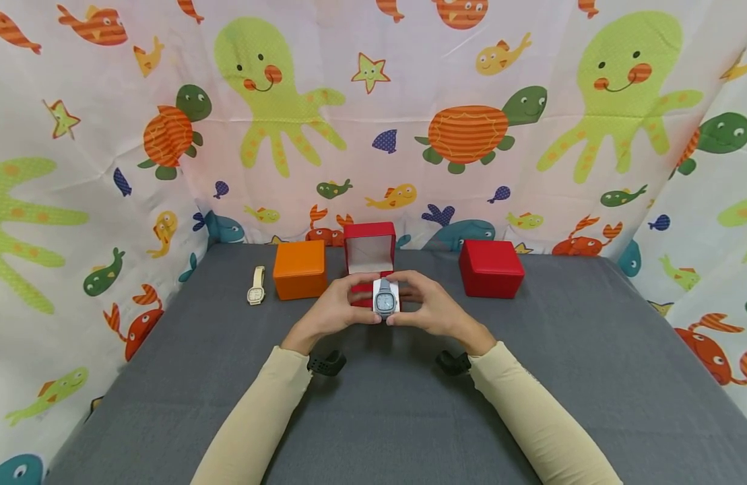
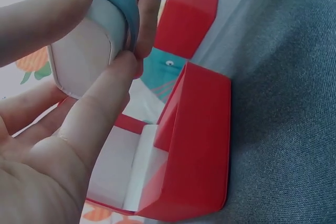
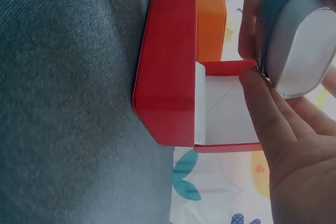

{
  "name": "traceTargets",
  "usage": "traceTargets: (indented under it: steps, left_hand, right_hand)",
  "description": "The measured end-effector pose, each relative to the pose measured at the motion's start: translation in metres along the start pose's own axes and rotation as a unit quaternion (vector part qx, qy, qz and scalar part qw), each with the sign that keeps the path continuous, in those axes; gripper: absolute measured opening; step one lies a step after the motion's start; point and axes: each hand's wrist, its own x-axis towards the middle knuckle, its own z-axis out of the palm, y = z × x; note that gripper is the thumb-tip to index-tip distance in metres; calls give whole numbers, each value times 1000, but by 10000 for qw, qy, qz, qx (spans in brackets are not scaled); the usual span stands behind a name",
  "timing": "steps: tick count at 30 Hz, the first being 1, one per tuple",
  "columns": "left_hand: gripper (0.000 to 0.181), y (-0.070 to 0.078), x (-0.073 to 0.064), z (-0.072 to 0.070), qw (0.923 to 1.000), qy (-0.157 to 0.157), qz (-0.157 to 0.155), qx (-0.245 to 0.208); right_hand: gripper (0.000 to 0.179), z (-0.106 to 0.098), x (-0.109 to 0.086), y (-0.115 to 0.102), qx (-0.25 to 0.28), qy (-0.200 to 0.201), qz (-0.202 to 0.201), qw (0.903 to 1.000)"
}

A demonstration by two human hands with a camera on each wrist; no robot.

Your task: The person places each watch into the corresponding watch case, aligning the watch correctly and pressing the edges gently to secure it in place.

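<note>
A watch (image 1: 385,301) with a blue-grey strap is wrapped round a white watch cushion (image 2: 81,59). Both hands hold the cushion between them. My left hand (image 1: 337,304) grips its left end between thumb and fingers, and my right hand (image 1: 432,306) grips its right end in the same way. Just beyond and below the hands, an open red watch box (image 1: 370,230) stands with its lid raised and pale lining showing. The hands cover part of the box's base in the head view. In the right wrist view, the strap (image 3: 278,3) curves round the cushion.
To the left stands a closed orange box (image 1: 300,269), with a gold-coloured watch (image 1: 256,286) lying beside it. A closed red box (image 1: 491,269) sits on the right. Grey cloth (image 1: 373,417) covers the table, and a patterned curtain (image 1: 349,135) hangs behind.
</note>
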Motion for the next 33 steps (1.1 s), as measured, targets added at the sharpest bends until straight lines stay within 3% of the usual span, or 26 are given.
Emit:
traceTargets:
  steps: [4,8,15,21,33]
  left_hand:
    - [69,1,0,2,9997,97,22,206]
    - [70,2,0,2,9994,207,83,261]
    - [70,3,0,2,9992,317,-9,239]
    - [72,2,1,5,9994,250,75,216]
    - [73,-1,2,13,9931,372,592,943]
  right_hand:
    - [69,-1,0,0,-383,79,-121,9992]
    - [68,-3,0,-2,-762,256,-485,9956]
    - [48,-3,-1,-8,-951,311,-946,9905]
    - [46,0,-1,-9,-932,351,-888,9911]
    - [39,3,0,-8,-917,742,-508,9917]
